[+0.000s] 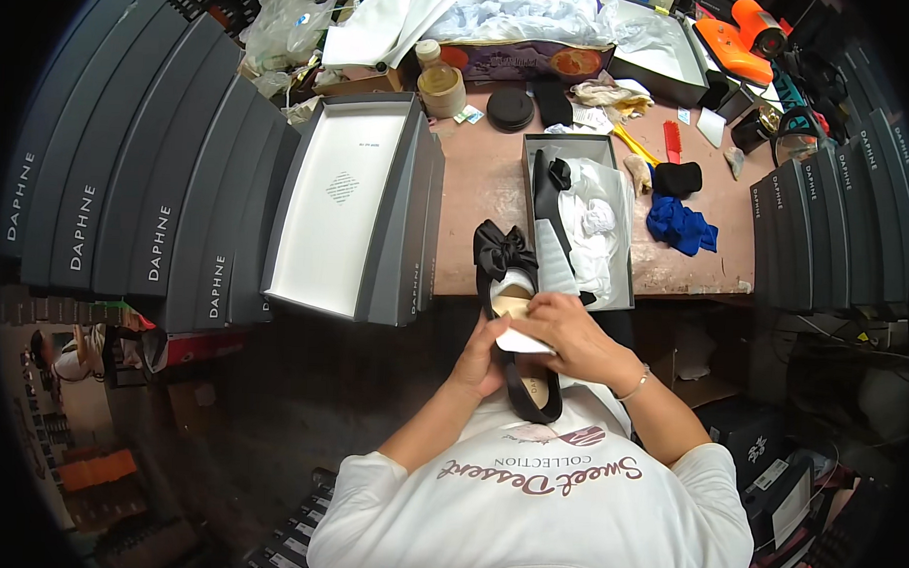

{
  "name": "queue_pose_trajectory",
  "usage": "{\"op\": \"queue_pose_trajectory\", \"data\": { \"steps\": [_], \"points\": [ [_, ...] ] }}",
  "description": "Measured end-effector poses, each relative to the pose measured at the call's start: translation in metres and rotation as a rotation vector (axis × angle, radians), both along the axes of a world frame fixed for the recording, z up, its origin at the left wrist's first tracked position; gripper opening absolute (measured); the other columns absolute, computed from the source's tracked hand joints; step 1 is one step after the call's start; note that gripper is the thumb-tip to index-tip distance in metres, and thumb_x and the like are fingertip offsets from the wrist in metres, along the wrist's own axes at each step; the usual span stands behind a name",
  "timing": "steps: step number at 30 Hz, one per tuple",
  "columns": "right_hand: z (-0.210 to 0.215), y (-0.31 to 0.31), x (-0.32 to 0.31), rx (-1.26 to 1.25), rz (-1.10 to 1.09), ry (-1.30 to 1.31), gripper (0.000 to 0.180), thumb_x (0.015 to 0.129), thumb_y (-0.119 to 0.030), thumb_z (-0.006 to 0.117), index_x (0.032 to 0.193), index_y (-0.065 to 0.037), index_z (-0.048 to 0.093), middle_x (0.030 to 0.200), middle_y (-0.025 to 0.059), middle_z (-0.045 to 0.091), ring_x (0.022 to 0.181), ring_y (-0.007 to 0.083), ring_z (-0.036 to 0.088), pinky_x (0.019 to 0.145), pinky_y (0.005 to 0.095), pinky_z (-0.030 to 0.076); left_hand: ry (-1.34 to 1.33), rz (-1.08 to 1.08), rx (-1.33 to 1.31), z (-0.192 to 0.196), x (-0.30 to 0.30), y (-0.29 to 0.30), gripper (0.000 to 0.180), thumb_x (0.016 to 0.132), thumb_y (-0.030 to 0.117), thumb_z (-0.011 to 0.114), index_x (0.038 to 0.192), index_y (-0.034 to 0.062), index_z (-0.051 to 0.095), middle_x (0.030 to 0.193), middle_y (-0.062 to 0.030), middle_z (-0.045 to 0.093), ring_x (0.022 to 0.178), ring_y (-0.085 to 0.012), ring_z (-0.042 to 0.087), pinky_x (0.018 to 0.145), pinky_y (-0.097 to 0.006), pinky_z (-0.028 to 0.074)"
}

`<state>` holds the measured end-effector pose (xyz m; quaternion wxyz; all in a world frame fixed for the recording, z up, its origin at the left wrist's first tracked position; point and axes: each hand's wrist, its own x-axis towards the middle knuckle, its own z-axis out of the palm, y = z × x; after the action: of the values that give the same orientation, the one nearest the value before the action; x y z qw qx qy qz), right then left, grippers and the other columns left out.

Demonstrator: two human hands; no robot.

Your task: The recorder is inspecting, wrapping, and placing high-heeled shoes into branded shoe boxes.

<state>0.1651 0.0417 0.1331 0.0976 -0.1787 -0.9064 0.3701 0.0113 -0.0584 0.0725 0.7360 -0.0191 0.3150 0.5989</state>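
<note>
A black shoe (519, 388) with a big black bow on its toe lies in front of my chest, heel toward me. My left hand (480, 360) is closed around the shoe's left side. My right hand (590, 346) has its fingers bent over the shoe's opening, closed on a stiff white insert (525, 344); a pale piece shows under its fingertips. Just beyond, an open shoe box (628, 252) holds another black shoe (549, 192) and crumpled white tissue paper (599, 217). A whitish padded sheet (555, 260) leans at the box's near left, close to the bow.
Stacked grey shoe boxes (183, 164) crowd the left, with an open white-lined lid or box (327, 204) beside them. More boxes (807, 231) stand at right. On the table (473, 180) lie a blue cloth (682, 225), a red comb (672, 141), a bottle (440, 81) and a round black tin (510, 110).
</note>
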Motion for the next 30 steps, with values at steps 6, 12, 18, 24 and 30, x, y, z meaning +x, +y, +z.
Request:
{"op": "queue_pose_trajectory", "data": {
  "steps": [6, 12, 18, 24, 30],
  "points": [
    [0.026, -0.011, 0.012, -0.083, 0.107, -0.099, 0.053, 0.088, -0.034, 0.062, 0.13, -0.003, 0.051, 0.119, 0.0235, 0.058, 0.131, 0.0402, 0.04, 0.107, 0.0569, 0.026, 0.114, 0.017, 0.061, 0.01, 0.001, -0.002, 0.055, 0.085, 0.019, 0.063, 0.134, 0.0071, 0.041, 0.119, -0.0117, 0.056, 0.114, -0.0246, 0.056, 0.098, -0.04, 0.048],
    [0.012, -0.019, 0.004, 0.305, -0.16, 0.085, 0.044, 0.073, -0.008, 0.067, 0.117, -0.008, 0.059, 0.097, 0.0083, 0.055, 0.107, 0.0273, 0.051, 0.103, 0.05, 0.032, 0.057, 0.02, 0.089, 0.006, 0.001, -0.003, 0.069, 0.086, 0.051, 0.064, 0.134, 0.0053, 0.043, 0.127, -0.0107, 0.054, 0.118, -0.023, 0.053, 0.102, -0.041, 0.042],
    [0.014, -0.029, 0.011, 0.296, -0.039, -0.104, 0.042, 0.078, -0.012, 0.064, 0.119, -0.005, 0.059, 0.101, 0.0076, 0.059, 0.116, 0.0289, 0.049, 0.104, 0.0526, 0.031, 0.165, 0.041, 0.097, 0.009, 0.005, -0.003, 0.061, 0.089, 0.032, 0.063, 0.139, 0.0103, 0.037, 0.128, -0.0087, 0.053, 0.118, -0.0234, 0.052, 0.103, -0.041, 0.041],
    [-0.012, -0.014, -0.009, 0.532, -0.209, -0.074, 0.024, 0.078, -0.016, 0.06, 0.1, -0.007, 0.06, 0.09, 0.0071, 0.058, 0.101, 0.0258, 0.053, 0.09, 0.0443, 0.038, 0.183, -0.003, 0.118, 0.01, 0.006, -0.001, 0.065, 0.089, 0.02, 0.061, 0.144, 0.0154, 0.028, 0.134, -0.007, 0.045, 0.124, -0.0207, 0.046, 0.105, -0.039, 0.039],
    [-0.014, -0.006, -0.027, 0.514, -0.25, 0.014, 0.004, 0.074, -0.012, 0.06, 0.077, -0.01, 0.059, 0.074, 0.0044, 0.053, 0.077, 0.0232, 0.055, 0.071, 0.036, 0.04, 0.169, 0.005, 0.106, 0.01, 0.009, 0.0, 0.058, 0.09, 0.021, 0.059, 0.142, 0.0138, 0.032, 0.131, -0.0052, 0.048, 0.124, -0.0197, 0.046, 0.105, -0.039, 0.039]
  ]
}}
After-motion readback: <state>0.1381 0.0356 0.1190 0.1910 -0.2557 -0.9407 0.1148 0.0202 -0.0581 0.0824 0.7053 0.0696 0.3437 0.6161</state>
